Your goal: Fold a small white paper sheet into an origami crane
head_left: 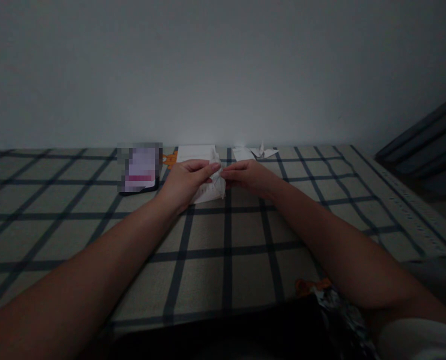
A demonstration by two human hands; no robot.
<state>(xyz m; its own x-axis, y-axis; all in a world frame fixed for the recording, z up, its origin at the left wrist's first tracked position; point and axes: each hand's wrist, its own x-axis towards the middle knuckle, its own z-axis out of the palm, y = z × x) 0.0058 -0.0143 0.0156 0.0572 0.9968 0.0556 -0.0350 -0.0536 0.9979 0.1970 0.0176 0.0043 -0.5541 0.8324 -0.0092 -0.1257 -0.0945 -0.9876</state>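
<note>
Both my arms stretch forward over a checked cloth. My left hand and my right hand meet at a small white piece of paper, each pinching it with closed fingers. The paper is partly folded and held just above a white sheet or pad lying on the cloth. The light is dim and the folds are hard to make out.
A phone lies left of my hands. Behind them sit an orange-printed item and small folded white paper figures near the wall. A crinkled foil wrapper lies close to me on the right.
</note>
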